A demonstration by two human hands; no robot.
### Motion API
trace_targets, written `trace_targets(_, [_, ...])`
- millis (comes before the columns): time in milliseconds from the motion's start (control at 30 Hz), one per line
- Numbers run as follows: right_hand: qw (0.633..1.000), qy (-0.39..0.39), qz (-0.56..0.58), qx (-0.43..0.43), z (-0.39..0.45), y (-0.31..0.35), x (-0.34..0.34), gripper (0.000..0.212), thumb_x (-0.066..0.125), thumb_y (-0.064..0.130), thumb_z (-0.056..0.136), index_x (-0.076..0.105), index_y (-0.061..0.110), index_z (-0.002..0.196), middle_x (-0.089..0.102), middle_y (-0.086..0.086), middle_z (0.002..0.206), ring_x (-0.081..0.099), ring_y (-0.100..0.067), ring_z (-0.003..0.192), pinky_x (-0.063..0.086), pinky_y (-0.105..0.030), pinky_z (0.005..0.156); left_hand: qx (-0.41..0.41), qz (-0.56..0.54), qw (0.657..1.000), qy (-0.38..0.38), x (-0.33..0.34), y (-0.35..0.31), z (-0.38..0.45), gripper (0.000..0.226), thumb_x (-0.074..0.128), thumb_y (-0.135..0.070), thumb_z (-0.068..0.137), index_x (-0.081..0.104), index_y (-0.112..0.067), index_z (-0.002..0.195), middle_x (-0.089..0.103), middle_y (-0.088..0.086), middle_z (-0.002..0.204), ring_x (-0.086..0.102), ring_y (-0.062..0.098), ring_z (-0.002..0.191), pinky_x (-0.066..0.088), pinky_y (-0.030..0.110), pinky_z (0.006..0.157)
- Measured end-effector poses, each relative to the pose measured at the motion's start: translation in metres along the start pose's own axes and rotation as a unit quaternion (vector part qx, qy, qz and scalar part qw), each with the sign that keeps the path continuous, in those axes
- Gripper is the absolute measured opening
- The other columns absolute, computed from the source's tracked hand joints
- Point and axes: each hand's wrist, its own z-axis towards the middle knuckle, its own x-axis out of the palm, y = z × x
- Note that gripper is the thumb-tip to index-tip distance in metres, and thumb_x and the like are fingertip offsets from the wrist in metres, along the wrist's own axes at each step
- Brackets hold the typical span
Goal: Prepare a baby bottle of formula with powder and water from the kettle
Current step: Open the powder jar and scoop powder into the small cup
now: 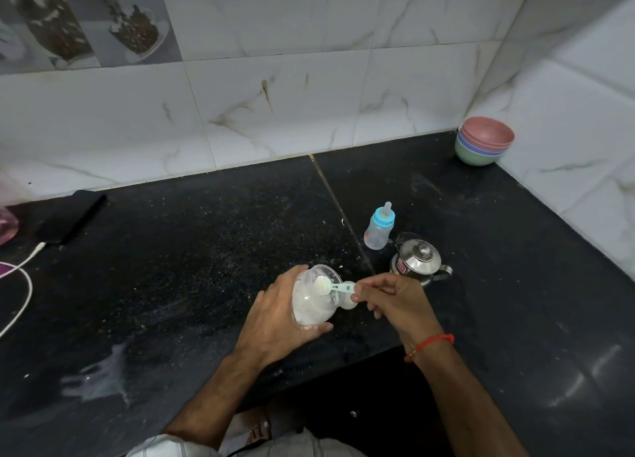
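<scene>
My left hand (275,322) wrapped its grip round the clear plastic jar of white powder (314,298), tilting it just below the middle of the frame, its open mouth turned toward the upper right. My right hand (395,298) pinched the handle of the small pale blue plastic scoop (335,286) between thumb and fingers, the bowl heaped with white powder and sitting at the jar's mouth. A round white lid (348,296) showed just beside the jar, under my right fingers; I could not tell whether it touched the surface. A red thread band (431,345) circled my right wrist.

Right of centre, the small clear baby bottle with blue collar and teat (379,228) stood upright on the black speckled stone surface (206,250), capped, with the little steel kettle with a knobbed lid (417,260) just beside it, lower right. A stack of pastel bowls (482,140) sat in the upper right corner. At the left edge lay a black phone (68,217) with a white cable (20,284).
</scene>
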Motion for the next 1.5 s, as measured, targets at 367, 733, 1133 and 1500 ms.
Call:
trace_targets(367, [0.989, -0.103, 0.102, -0.022, 0.003, -0.011, -0.019, 0.005, 0.077, 0.006, 0.087, 0.076, 0.005, 0.092, 0.079, -0.012, 0.083, 0.061, -0.011, 0.064, 0.049, -0.023, 0.059, -0.042, 0.000, 0.999, -0.017, -0.006, 0.007, 0.001, 0.111, 0.089, -0.066, 0.062, 0.030, -0.039, 0.152, 0.046, -0.017, 0.154, 0.049, 0.012, 0.135, 0.040, 0.043, 0.115])
trace_targets(733, [0.874, -0.151, -0.356, -0.295, 0.001, -0.074, -0.008, 0.013, 0.080, 0.002, 0.082, 0.071, 0.012, 0.084, 0.059, 0.007, 0.074, 0.057, -0.015, 0.072, 0.055, -0.035, 0.062, -0.064, -0.005, 0.997, -0.030, -0.013, 0.014, 0.004, 0.111, 0.089, -0.069, 0.059, 0.033, -0.041, 0.150, 0.050, -0.019, 0.150, 0.052, 0.013, 0.135, 0.044, 0.050, 0.112])
trace_targets(1133, [0.845, -0.159, -0.365, -0.358, 0.000, -0.083, -0.009, 0.010, 0.079, -0.001, 0.082, 0.071, 0.006, 0.083, 0.064, -0.001, 0.077, 0.051, -0.012, 0.079, 0.047, -0.019, 0.070, -0.063, -0.026, 0.997, -0.028, -0.015, 0.019, 0.003, 0.111, 0.089, -0.071, 0.057, 0.034, -0.043, 0.149, 0.052, -0.021, 0.147, 0.054, 0.010, 0.132, 0.048, 0.052, 0.110])
trace_targets(1500, [0.896, -0.144, -0.327, -0.264, 0.004, -0.075, -0.011, 0.017, 0.081, 0.002, 0.081, 0.071, 0.016, 0.080, 0.060, 0.007, 0.071, 0.055, -0.006, 0.068, 0.040, -0.006, 0.068, -0.044, -0.029, 0.998, -0.025, -0.013, 0.021, 0.004, 0.111, 0.088, -0.071, 0.057, 0.032, -0.043, 0.149, 0.050, -0.019, 0.148, 0.054, 0.011, 0.131, 0.048, 0.050, 0.110])
